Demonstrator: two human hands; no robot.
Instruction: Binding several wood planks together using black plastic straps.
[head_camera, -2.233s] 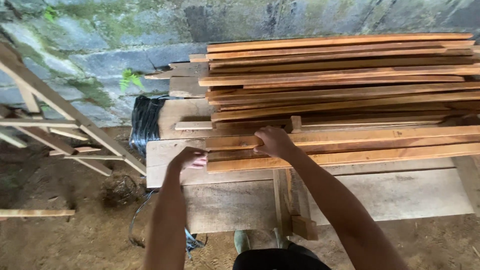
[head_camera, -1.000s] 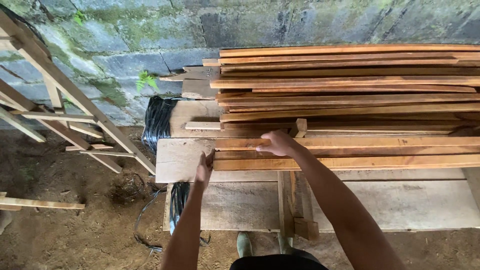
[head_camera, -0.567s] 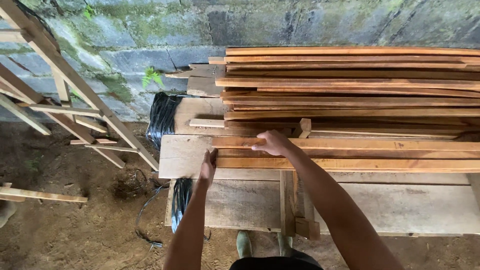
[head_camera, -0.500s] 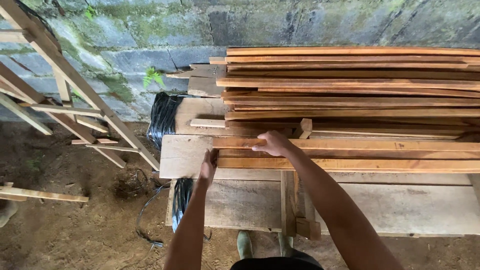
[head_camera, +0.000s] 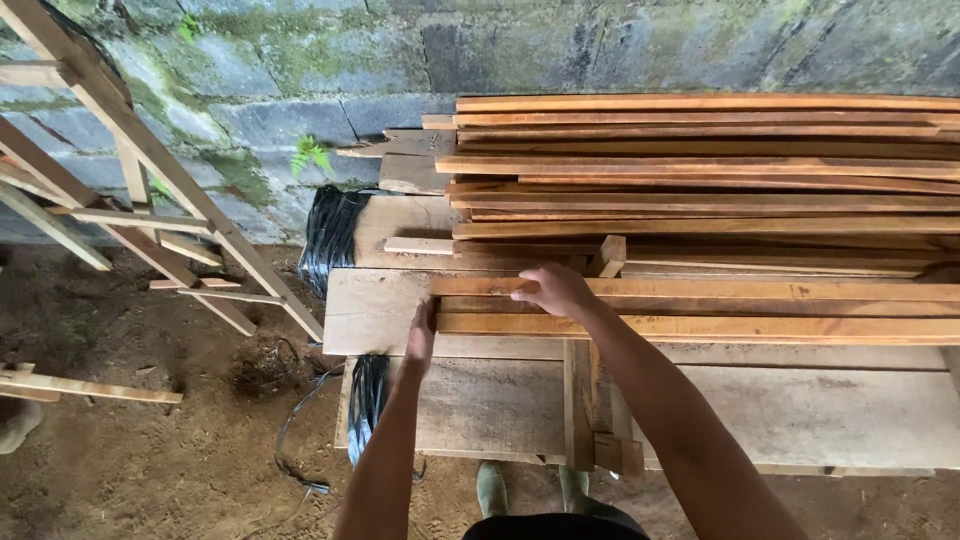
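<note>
Your left hand presses flat against the slats' ends; your right hand, grip closed, clasps the top slat on the counter.

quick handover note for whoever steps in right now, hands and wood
Left hand: flat against the near slats' left ends, gripping nothing.
Right hand: palm down on the top near slat, fingers curled over it.
Slats: a few in front on the wide plank, ends nearly flush; the big stack sits behind.
Done: near ends almost even.
Left: nothing lifted yet.
</note>
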